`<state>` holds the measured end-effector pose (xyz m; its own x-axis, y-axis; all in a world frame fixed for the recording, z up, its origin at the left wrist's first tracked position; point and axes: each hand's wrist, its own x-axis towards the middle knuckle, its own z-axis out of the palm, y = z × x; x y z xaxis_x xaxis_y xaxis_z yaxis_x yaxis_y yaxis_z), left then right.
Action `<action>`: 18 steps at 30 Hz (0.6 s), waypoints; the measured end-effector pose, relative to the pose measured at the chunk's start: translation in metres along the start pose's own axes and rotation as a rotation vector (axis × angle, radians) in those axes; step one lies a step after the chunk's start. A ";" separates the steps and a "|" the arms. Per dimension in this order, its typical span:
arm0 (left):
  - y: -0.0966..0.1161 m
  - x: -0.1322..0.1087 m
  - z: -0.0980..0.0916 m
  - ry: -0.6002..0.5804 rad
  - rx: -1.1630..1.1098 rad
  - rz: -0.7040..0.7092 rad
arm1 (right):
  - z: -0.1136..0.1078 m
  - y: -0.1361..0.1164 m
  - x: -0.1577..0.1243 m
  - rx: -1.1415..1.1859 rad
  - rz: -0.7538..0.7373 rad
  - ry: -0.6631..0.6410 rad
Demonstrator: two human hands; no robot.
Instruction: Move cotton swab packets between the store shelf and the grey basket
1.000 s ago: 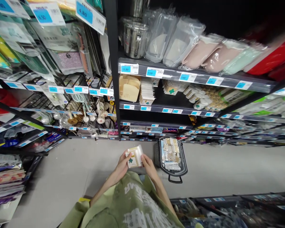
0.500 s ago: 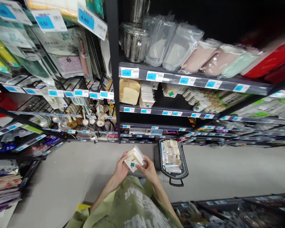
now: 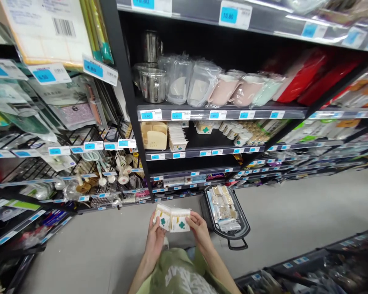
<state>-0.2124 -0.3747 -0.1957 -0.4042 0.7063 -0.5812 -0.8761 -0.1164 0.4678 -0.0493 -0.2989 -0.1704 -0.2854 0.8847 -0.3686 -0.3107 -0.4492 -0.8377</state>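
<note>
Two flat packs of cotton swabs, white with a green clover print and a row of fine sticks showing, are held side by side in front of my body. My left hand (image 3: 154,236) is closed on the left pack (image 3: 163,216), its thumb over the front edge. The right pack (image 3: 180,221) is pinched at its right edge by my right hand (image 3: 200,229). Their inner edges meet, the left pack tilted. Similar packs (image 3: 177,138) stand in a row on the shelf ahead.
A dark shopping basket (image 3: 248,228) with packaged goods stands on the floor to my right. Ahead, shelves (image 3: 202,154) carry steel cups (image 3: 153,83), wrapped plastic jugs (image 3: 180,79) and a cream plastic box (image 3: 154,135). Utensils (image 3: 122,167) hang at left; another shelf edge (image 3: 282,265) is at lower right.
The packs were stacked together between my hands; now they are spread apart side by side. The view has tilted up and shifted, showing a higher shelf.
</note>
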 end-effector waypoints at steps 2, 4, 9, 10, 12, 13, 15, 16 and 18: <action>0.001 0.001 0.000 0.017 -0.017 0.006 | 0.001 -0.003 0.001 0.066 0.022 0.058; 0.003 0.002 0.000 0.034 -0.011 0.004 | 0.000 -0.006 0.004 0.134 0.032 0.142; 0.006 0.000 0.000 0.042 0.020 0.000 | -0.008 -0.011 0.010 0.267 0.009 0.265; 0.007 -0.001 0.000 0.048 0.020 -0.004 | -0.008 -0.011 0.010 0.285 0.003 0.267; 0.007 -0.002 0.000 0.058 0.018 -0.017 | -0.009 -0.011 0.010 0.320 -0.011 0.276; 0.008 -0.002 0.000 0.059 0.017 -0.022 | -0.009 -0.010 0.009 0.334 -0.015 0.280; 0.008 -0.002 -0.001 0.053 0.017 -0.030 | -0.008 -0.008 0.008 0.343 -0.014 0.285; 0.008 -0.002 -0.002 0.049 0.021 -0.033 | -0.007 -0.007 0.007 0.338 -0.012 0.282; 0.007 -0.001 -0.004 0.045 0.038 -0.045 | -0.006 -0.005 0.006 0.312 -0.008 0.261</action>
<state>-0.2193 -0.3789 -0.1941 -0.3767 0.6783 -0.6309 -0.8835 -0.0582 0.4649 -0.0439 -0.2906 -0.1711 -0.0543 0.8721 -0.4862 -0.5841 -0.4227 -0.6930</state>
